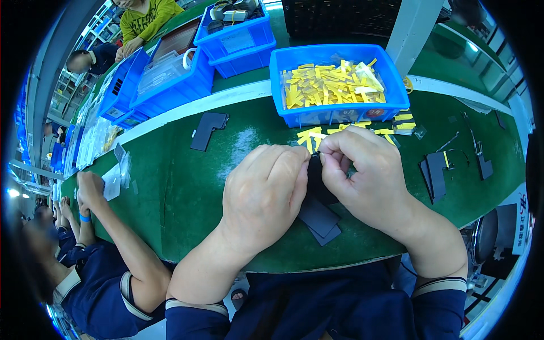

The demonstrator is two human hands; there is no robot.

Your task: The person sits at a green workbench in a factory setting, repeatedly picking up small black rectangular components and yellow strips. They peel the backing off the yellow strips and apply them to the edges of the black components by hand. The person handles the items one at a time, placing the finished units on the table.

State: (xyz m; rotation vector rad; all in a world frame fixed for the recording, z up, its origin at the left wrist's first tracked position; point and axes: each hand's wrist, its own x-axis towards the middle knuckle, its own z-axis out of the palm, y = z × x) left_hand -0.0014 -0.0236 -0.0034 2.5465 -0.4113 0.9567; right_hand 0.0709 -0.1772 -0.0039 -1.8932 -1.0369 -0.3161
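My left hand (pixel 263 190) and my right hand (pixel 365 170) come together at the middle of the green table. Both are closed in a pinch at the upper end of a black flat piece (pixel 322 191). My fingers hide most of that end, so its exact shape there does not show. Just below, partly under it, more black flat pieces (pixel 321 220) lie overlapped near the table's front edge. Short yellow strips (pixel 310 136) lie right beyond my fingertips.
A blue bin (pixel 340 116) full of yellow strips stands behind my hands. One black L-shaped piece (pixel 209 130) lies at left, others (pixel 435 175) with thin wires at right. Blue bins (pixel 170 93) line the back left. A co-worker's arm (pixel 122 226) rests at the left.
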